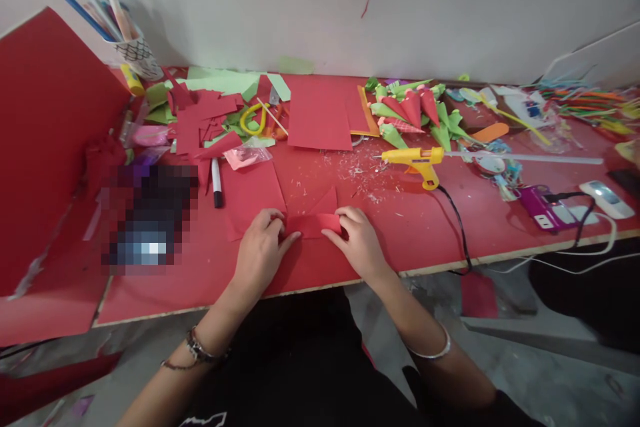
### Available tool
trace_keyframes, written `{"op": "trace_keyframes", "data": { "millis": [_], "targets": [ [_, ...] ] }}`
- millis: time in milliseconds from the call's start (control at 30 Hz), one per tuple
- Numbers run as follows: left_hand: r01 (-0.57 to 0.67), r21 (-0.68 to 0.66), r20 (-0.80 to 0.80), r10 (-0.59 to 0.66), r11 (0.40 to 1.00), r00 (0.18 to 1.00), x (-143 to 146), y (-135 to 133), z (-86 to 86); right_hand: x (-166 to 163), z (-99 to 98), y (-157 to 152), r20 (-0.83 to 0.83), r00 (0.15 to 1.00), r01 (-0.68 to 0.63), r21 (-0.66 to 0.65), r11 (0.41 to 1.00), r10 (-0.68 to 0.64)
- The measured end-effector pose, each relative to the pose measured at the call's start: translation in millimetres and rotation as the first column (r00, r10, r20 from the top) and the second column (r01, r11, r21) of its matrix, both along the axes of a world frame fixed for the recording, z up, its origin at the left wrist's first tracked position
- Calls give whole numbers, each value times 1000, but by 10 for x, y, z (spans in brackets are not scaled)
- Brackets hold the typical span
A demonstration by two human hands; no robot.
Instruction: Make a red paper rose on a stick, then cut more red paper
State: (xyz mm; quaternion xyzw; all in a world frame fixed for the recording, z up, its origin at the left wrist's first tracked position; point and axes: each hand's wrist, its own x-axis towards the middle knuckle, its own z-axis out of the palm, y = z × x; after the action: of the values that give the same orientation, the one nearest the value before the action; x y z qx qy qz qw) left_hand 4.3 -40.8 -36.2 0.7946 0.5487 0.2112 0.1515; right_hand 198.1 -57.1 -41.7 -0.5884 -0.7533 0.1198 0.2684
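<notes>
Between my hands a small strip of red paper is held just above the red tabletop, near its front edge. My left hand pinches its left end with thumb and fingers. At the other end, my right hand grips the strip the same way. Beyond the strip lies a pointed scrap of red paper. A larger red sheet rests by my left hand, partly covered by it. Above that sheet are a white marker with a black cap and a clear packet of pink pieces.
A yellow glue gun with a black cable lies to the right. Red and green paper cones are heaped behind it. Red scraps, yellow-handled scissors and a pen cup stand back left. A purple power strip sits at right.
</notes>
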Motion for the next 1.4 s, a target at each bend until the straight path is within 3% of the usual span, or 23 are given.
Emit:
{"op": "trace_keyframes", "data": {
  "millis": [267, 367, 433, 500, 600, 767, 1000, 1167, 1400],
  "targets": [
    [32, -10, 25, -32, 999, 999, -85, 16, -1, -31, 23, -9, 87, 996, 31, 26, 999, -33],
    [43, 80, -84, -37, 996, 996, -103, 2, 43, -37, 36, -6, 88, 995, 39, 18, 999, -41],
    [228, 113, -217, -200, 967, 956, -102, 9, 85, -37, 39, -1, 98, 994, 36, 11, 999, -37],
    [463, 50, -312, -427, 885, 849, -98, 34, 129, -36, 40, 4, 107, 994, 34, 2, 999, -34],
    [595, -42, -345, -570, 803, 745, -105, 85, 180, -39, 45, 14, 114, 993, 36, 3, 999, -36],
    [612, -75, -367, -593, 787, 717, -224, 127, 201, -42, 65, 19, 128, 991, 39, -15, 999, -36],
    [569, -110, -245, -577, 815, 779, -467, 78, 212, -73, 96, 9, 153, 987, 62, -39, 997, -55],
    [532, -167, -218, -557, 830, 801, -486, 33, 226, -267, 134, 21, 209, 965, 172, -42, 984, -159],
    [538, -195, -266, -572, 820, 776, -505, 59, 183, -373, 165, 11, 285, 940, 211, -49, 976, -189]
  ]
}}
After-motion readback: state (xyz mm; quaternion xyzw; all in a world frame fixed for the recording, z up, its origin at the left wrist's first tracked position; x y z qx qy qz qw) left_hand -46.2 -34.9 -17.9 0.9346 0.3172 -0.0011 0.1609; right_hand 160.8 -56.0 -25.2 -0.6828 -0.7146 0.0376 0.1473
